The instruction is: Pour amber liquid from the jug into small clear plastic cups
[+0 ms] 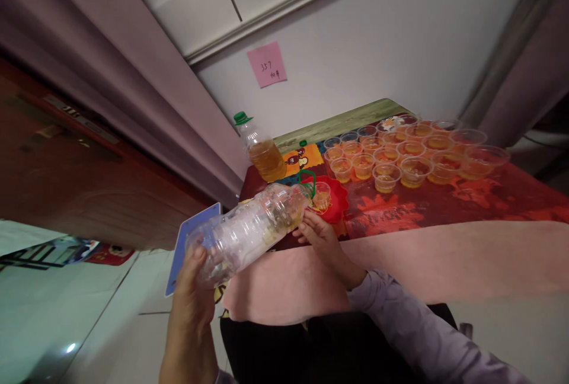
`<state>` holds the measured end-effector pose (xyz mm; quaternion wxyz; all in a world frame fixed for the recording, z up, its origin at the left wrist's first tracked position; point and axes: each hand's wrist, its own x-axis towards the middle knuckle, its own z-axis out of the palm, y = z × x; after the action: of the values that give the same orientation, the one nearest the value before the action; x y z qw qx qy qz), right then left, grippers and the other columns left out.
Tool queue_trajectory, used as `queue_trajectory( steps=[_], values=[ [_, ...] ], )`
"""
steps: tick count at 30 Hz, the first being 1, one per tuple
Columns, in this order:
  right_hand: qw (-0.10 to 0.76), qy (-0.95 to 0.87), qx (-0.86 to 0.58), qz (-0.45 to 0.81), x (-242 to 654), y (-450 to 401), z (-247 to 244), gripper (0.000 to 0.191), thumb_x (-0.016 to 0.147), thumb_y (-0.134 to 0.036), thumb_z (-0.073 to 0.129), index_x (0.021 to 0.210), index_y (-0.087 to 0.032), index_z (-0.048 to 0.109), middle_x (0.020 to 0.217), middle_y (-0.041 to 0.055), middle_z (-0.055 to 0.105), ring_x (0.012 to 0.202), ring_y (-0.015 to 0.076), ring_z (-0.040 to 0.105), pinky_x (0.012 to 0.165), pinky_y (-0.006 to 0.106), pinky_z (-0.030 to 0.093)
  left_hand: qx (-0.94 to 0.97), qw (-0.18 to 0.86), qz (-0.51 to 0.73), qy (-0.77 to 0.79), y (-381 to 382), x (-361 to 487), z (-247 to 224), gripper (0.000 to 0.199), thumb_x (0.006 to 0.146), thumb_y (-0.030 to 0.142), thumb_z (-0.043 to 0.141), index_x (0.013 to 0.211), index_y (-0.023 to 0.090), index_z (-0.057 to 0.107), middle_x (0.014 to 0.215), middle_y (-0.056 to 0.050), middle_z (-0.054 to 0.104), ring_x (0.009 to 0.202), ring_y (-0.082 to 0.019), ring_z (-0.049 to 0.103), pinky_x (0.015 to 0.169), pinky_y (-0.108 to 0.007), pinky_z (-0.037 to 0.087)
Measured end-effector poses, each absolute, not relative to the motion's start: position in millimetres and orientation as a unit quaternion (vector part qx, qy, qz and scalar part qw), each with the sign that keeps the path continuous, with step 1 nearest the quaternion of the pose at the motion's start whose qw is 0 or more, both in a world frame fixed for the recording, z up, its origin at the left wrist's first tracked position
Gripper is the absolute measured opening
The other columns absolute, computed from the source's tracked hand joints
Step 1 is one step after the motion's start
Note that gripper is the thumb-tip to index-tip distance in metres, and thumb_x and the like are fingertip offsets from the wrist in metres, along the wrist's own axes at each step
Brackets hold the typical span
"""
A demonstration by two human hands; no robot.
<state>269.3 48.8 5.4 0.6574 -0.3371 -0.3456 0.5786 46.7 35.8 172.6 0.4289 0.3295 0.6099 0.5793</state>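
Note:
A large clear plastic bottle [253, 227] is tilted, its neck with a green ring handle pointing right and slightly up. My left hand [194, 280] grips its base end. Under the neck end, the fingers of my right hand [317, 236] are bent against the bottle. A little yellowish liquid shows inside near the shoulder. The mouth is over a clear cup [322, 195] that stands in a red scalloped dish [340, 201]. Several clear cups [415, 172] with orange-yellow liquid stand in rows to the right.
Behind the held bottle stands another bottle [267, 159] with a green cap, partly full of amber liquid. A green cap [303, 143] lies near the wall. Pink cloth [400, 259] covers the table's front edge. A blue-edged board [184, 242] is at the left.

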Motion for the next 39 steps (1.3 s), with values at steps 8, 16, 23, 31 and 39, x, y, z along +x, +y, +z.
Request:
queue_trajectory(
  steps=[8,16,23,31,39],
  values=[
    [0.662,-0.337,-0.339,0.577,268.4,49.1,6.0,0.049,0.094,-0.055,0.083,0.134,-0.028,0.076,0.128,0.0101,0.082,0.092,0.0209,0.080,0.075,0.033,0.064,0.345,0.425,0.572,0.610,35.5,45.7,172.3,0.085,0.049,0.063,0.099,0.119,0.023,0.073,0.086,0.000,0.077,0.067,-0.021,0.072,0.058,-0.030,0.057],
    [0.656,-0.344,-0.338,0.581,272.0,47.3,9.8,0.047,0.095,-0.056,0.082,0.132,-0.028,0.076,0.126,0.0092,0.082,0.094,0.0209,0.080,0.077,0.033,0.065,0.342,0.426,0.577,0.607,35.3,47.9,172.5,0.082,0.049,0.062,0.100,0.117,0.024,0.074,0.089,0.000,0.076,0.072,-0.020,0.072,0.062,-0.030,0.058],
    [0.656,-0.337,-0.341,0.583,271.9,47.8,8.1,0.050,0.093,-0.058,0.084,0.133,-0.028,0.076,0.131,0.0100,0.080,0.093,0.0211,0.079,0.077,0.034,0.064,0.332,0.432,0.577,0.609,33.9,47.0,169.1,0.079,0.052,0.061,0.099,0.117,0.025,0.075,0.090,0.000,0.075,0.073,-0.019,0.070,0.064,-0.029,0.059],
    [0.660,-0.326,-0.344,0.583,274.0,48.1,7.5,0.058,0.089,-0.060,0.087,0.138,-0.029,0.076,0.137,0.0104,0.081,0.092,0.0204,0.079,0.076,0.033,0.064,0.312,0.477,0.585,0.577,38.2,28.9,141.6,0.077,0.058,0.060,0.098,0.122,0.024,0.076,0.090,-0.003,0.079,0.077,-0.023,0.076,0.064,-0.032,0.062],
    [0.666,-0.365,-0.349,0.550,280.4,34.6,23.8,0.055,0.098,-0.059,0.078,0.146,-0.033,0.073,0.156,0.0116,0.073,0.099,0.0232,0.080,0.084,0.039,0.065,0.195,0.666,0.603,0.393,52.8,9.2,39.3,0.075,0.079,0.071,0.078,0.133,0.020,0.075,0.131,-0.022,0.080,0.125,-0.045,0.074,0.100,-0.073,0.063]
  ],
)
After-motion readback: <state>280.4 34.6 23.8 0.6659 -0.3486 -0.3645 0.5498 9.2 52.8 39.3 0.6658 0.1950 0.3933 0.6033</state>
